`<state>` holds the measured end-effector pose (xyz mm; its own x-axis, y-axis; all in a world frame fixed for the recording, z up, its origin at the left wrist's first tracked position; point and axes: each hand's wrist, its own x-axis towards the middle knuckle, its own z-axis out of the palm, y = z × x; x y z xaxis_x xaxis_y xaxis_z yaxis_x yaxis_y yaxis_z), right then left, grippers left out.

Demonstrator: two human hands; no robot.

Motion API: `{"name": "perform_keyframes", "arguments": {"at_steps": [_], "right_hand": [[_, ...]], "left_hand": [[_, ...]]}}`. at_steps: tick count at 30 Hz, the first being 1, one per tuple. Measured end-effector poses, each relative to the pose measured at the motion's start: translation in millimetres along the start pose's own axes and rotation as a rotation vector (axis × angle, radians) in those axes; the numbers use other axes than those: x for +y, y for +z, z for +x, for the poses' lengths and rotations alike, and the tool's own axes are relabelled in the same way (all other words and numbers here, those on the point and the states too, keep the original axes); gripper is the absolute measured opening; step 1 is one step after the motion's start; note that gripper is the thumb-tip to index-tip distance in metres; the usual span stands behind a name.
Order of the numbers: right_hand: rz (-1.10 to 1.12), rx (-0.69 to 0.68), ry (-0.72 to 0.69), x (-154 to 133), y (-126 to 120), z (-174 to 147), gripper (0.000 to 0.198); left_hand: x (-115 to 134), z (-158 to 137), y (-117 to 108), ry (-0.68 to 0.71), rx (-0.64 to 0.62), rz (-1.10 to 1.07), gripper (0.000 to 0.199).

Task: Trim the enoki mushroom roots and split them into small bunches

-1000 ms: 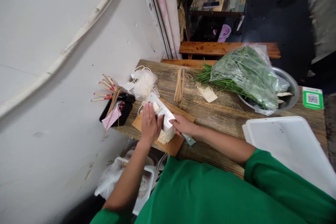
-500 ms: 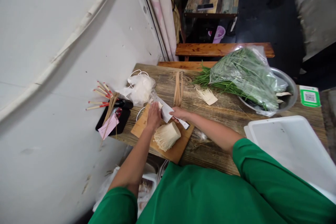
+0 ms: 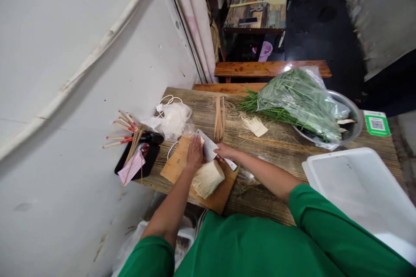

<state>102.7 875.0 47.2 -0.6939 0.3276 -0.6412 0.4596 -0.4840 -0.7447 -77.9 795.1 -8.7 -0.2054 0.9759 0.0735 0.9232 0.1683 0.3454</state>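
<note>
My right hand (image 3: 223,151) grips the handle of a cleaver (image 3: 208,145), its broad blade reaching left over the far part of a wooden cutting board (image 3: 172,166). Close against the blade, my left hand (image 3: 195,152) has its fingers together over a pale piece of enoki mushroom (image 3: 202,141), mostly hidden beneath them. A thick bundle of enoki mushrooms (image 3: 209,178) lies on the board nearer my body, cut base to the right. Beyond the cleaver, a flat fanned slice of enoki (image 3: 255,126) rests on the table.
Bamboo skewers (image 3: 219,119) lie behind the board. A plastic bag (image 3: 175,119) and a black holder with red-tipped sticks (image 3: 151,156) stand left by the wall. Right are bagged green chives (image 3: 292,95) over a metal bowl (image 3: 355,127) and a white tub (image 3: 354,181).
The view has tilted, so the table sits lower in the picture. Both my hands and the cleaver have shifted slightly right over the board. The enoki bundle has stayed about in place.
</note>
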Motion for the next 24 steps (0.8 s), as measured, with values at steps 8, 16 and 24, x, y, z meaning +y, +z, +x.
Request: {"name": "perform_keyframes", "arguments": {"at_steps": [8,16,24], "right_hand": [[-0.005,0.065,-0.016,3,-9,-4,0.013],[-0.004,0.437,-0.176,20,-26,-20,0.01],[0.167,0.363,-0.156,101,4,-106,0.024]], "left_hand": [[2,4,3,-0.01,0.042,0.002,0.048],[8,3,-8,-0.089,-0.045,0.016,0.054],[89,-49,-77,-0.011,0.166,0.041,0.057]]}}
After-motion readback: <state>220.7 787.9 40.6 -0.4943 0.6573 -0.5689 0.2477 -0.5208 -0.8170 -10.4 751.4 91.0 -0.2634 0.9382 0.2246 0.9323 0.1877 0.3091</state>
